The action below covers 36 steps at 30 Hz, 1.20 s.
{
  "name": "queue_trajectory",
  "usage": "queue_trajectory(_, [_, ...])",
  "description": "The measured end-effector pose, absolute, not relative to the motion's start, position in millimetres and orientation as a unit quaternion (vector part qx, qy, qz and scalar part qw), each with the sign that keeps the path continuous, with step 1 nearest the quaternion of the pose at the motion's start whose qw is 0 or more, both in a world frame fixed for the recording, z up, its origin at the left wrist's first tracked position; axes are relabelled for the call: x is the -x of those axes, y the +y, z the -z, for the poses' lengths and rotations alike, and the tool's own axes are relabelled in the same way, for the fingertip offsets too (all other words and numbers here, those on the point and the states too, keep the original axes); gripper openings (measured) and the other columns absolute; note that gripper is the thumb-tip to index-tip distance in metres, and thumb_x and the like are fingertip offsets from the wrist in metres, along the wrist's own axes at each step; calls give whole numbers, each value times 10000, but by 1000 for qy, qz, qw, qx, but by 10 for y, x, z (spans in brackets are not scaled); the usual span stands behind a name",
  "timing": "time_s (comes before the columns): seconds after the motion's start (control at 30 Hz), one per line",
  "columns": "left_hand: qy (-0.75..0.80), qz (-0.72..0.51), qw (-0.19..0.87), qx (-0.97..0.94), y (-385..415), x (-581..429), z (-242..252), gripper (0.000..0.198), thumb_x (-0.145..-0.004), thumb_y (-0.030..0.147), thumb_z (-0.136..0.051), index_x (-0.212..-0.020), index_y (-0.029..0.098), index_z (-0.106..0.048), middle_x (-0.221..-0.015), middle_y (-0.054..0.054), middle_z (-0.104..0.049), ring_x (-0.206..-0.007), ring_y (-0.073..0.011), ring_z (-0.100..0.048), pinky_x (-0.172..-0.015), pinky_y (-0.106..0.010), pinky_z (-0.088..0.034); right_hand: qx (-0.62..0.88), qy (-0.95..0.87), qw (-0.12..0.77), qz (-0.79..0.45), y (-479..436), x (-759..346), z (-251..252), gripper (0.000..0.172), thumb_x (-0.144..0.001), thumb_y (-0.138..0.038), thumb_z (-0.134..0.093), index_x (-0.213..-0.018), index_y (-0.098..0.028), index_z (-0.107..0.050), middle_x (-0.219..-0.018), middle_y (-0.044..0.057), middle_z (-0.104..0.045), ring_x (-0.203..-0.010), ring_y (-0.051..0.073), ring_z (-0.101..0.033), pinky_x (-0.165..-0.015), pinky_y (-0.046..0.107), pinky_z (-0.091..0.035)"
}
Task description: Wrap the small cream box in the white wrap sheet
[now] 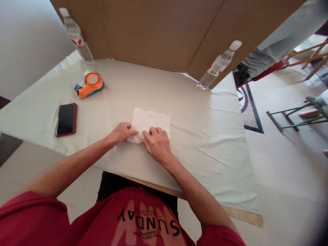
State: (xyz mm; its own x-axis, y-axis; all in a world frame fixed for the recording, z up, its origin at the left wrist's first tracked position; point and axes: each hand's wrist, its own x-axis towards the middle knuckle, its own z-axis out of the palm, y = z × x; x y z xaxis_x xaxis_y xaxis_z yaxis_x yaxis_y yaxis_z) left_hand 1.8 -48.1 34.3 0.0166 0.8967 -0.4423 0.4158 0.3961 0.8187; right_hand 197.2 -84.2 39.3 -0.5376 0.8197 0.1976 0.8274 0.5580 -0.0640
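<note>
A thin white sheet, like a tissue, lies on the cloth-covered table in front of me. At its near left corner is a crumpled, shiny, see-through piece, perhaps plastic film. My left hand pinches the left edge of this crumpled piece, thumb on top. My right hand rests over the near right part of the sheet with its fingers bent. Its thumb and forefinger come together at the crumpled piece's right side, and whatever is between them is hidden.
An orange and blue tape dispenser and a phone in a red case lie at the left. Water bottles stand at the back left and back right, against a cardboard panel. A person is beyond it.
</note>
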Motion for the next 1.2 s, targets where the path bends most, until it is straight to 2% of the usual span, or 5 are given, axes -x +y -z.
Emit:
queue_trajectory(0.23, [673, -185, 395, -598, -403, -128, -437, 276, -660, 205, -630, -503, 186, -404, -511, 58, -378, -496, -69, -333, -433, -203, -230, 469, -877, 105, 11, -827, -1980, -390, 214, -969, -361, -547, -1100, -218, -637, -1033, 111, -624, -930, 269, -456, -745, 381, -293])
queue_trajectory(0.5, [668, -256, 506, -481, -387, -256, -427, 228, -647, 135, -629, -584, 195, -418, -502, 77, -406, -444, -68, -422, -387, -164, -349, 470, -877, 101, 14, -829, -1978, -393, 221, -950, -348, -581, -1111, -208, -641, -1040, 106, -630, -930, 266, -459, -746, 382, -274])
queue_trajectory(0.67, [642, -281, 599, -388, -396, -345, -481, 127, -672, 106, -614, -693, 173, -508, -519, 45, -554, -442, -98, -542, -439, -196, -445, 470, -875, 114, 20, -836, -1973, -351, 226, -977, -349, -536, -1114, -204, -643, -1008, 103, -629, -926, 255, -456, -738, 375, -248])
queue_trajectory(1.07, [617, -320, 621, -362, -400, -392, -501, 162, -706, 113, -637, -650, 170, -495, -476, 49, -543, -397, -89, -519, -413, -193, -432, 470, -874, 126, 7, -826, -1968, -373, 193, -948, -338, -575, -1041, -187, -651, -1007, 100, -656, -939, 252, -486, -752, 376, -253])
queue_trajectory(1.2, [596, -314, 648, -355, -411, -396, -573, 107, -734, 165, -626, -659, 145, -551, -520, 25, -564, -420, -92, -529, -435, -215, -457, 469, -872, 143, -13, -819, -1999, -410, 192, -912, -320, -601, -1027, -173, -644, -1008, 94, -678, -927, 254, -513, -773, 382, -280])
